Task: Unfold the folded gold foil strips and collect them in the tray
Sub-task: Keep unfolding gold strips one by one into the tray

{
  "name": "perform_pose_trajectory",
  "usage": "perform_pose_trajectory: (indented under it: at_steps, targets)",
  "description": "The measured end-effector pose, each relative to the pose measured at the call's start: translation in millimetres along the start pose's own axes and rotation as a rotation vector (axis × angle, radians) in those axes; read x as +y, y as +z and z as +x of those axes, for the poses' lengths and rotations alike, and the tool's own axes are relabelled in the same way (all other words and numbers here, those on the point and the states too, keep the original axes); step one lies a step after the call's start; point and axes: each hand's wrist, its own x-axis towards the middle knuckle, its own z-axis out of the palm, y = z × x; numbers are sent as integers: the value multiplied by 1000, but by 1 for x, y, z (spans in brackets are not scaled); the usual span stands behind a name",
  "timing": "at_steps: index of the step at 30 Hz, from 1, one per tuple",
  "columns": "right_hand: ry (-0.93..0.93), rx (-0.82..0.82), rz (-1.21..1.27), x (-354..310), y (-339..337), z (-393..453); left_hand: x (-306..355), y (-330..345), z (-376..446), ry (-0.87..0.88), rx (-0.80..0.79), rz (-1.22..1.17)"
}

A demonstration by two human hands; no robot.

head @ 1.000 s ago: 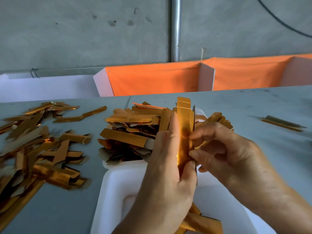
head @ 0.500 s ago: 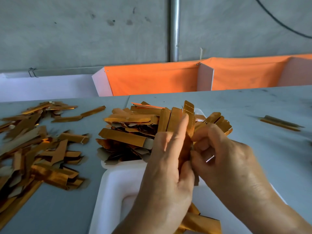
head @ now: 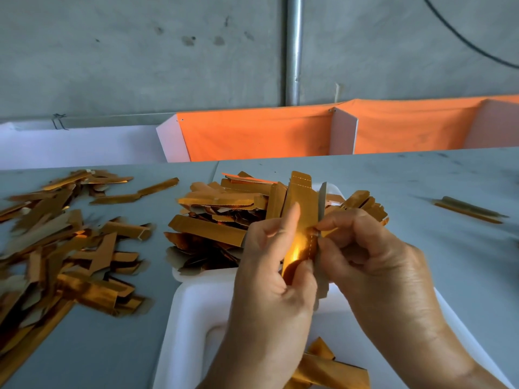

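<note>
A gold foil strip (head: 301, 203) stands upright between both hands above the white tray (head: 193, 313). My left hand (head: 269, 279) grips its lower part, index finger laid along its face. My right hand (head: 373, 256) pinches its right edge, where a grey flap is peeled outward. A heap of gold strips (head: 224, 217) fills the tray's far end, and a few more strips (head: 325, 369) lie in its near part, partly hidden by my wrists.
A loose pile of folded gold strips (head: 56, 248) covers the grey table on the left. One single strip (head: 469, 210) lies at the right. Orange cloth bins (head: 280, 133) line the table's far edge below a concrete wall.
The strip has opened wider: my right hand has pulled its right flap away from the face. Both hands stay above the tray.
</note>
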Motion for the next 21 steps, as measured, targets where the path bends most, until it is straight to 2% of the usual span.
perform_pose_trajectory:
  at_steps: [5, 8, 10, 13, 16, 18, 21]
  targets:
    - [-231, 27, -325, -2, -1, 2, 4, 5, -3, 182, 50, 238]
    - [-284, -10, -460, 0, -5, 2, 4, 7, -3, 330, 71, 425]
    - [-288, 7, -511, -1, -8, 3, 5, 8, -4, 363, 85, 488]
    - [-247, 37, -489, -2, -7, 3, 5, 9, -5, 354, 125, 447]
    - [-100, 20, -278, -3, -9, 2, 6, 8, -5, 274, 140, 383]
    - [21, -15, -122, -9, -9, 3, 5, 8, -5, 266, 137, 402]
    - [151, -9, -77, -11, -9, 6, 5, 8, -6, 305, 147, 494]
